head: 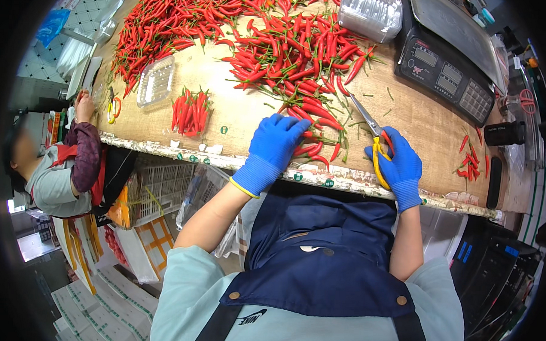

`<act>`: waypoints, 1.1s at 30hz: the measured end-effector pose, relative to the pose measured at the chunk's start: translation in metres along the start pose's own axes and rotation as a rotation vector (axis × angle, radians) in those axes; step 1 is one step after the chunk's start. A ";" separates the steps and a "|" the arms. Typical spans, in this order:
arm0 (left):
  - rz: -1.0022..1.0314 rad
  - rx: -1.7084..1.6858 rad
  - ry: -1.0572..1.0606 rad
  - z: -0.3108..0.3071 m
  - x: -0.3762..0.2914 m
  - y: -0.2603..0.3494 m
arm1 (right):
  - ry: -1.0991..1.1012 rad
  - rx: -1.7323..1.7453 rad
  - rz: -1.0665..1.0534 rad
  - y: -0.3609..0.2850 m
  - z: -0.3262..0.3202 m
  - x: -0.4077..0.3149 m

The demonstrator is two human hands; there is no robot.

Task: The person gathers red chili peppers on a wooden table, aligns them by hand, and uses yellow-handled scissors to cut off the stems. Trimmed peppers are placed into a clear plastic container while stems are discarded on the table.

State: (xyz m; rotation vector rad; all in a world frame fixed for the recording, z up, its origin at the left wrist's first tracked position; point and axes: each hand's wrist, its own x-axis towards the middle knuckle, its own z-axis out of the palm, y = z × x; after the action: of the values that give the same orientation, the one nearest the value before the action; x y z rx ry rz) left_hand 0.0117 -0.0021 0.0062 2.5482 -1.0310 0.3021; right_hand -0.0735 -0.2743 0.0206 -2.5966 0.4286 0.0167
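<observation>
My left hand [276, 141], in a blue knit glove, rests palm down on the near edge of a heap of red chili peppers [286, 58] with green stems. Its fingers touch some peppers; whether they grip one I cannot tell. My right hand [397, 163], gloved alike, holds scissors [379, 163] with yellow and orange handles. The metal blades point away from me toward the heap and look nearly closed. Several peppers [316, 149] lie between my hands. Cut green stems [387, 112] are scattered beyond the scissors. A clear pack of peppers [190, 112] stands to the left.
An empty clear plastic box [155, 81] and other scissors [113, 106] lie left. Stacked clear boxes [371, 16] and a digital scale [445, 75] stand at the back right. A few peppers [471, 159] lie right. Another person [66, 163] is at the table's left end.
</observation>
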 end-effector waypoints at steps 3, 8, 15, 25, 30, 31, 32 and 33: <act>-0.004 0.022 -0.043 0.004 -0.004 0.009 | -0.031 0.003 0.024 -0.002 -0.002 0.000; -0.214 -0.573 0.036 -0.010 0.003 0.002 | 0.030 0.073 0.005 -0.001 -0.002 -0.001; -0.873 -1.811 -0.111 -0.032 0.009 -0.017 | 0.001 0.424 -0.126 -0.024 -0.001 -0.013; -0.730 -1.377 0.168 -0.021 0.013 -0.005 | -0.129 0.312 -0.174 -0.052 0.006 -0.003; -0.708 -1.363 0.077 -0.026 0.012 -0.005 | -0.213 0.363 -0.123 -0.052 0.000 -0.003; -0.733 -1.413 0.002 -0.029 0.012 -0.006 | -0.246 0.383 -0.103 -0.051 0.000 -0.004; -0.758 -1.462 -0.073 -0.031 0.011 -0.006 | -0.249 0.389 -0.130 -0.051 0.000 -0.005; -0.775 -1.560 -0.110 -0.033 0.011 -0.006 | -0.234 0.404 -0.176 -0.050 0.000 -0.006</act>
State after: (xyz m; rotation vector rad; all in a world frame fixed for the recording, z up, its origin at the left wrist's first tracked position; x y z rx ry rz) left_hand 0.0215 0.0090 0.0387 1.2710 -0.0214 -0.6293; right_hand -0.0635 -0.2311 0.0454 -2.1911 0.1026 0.1549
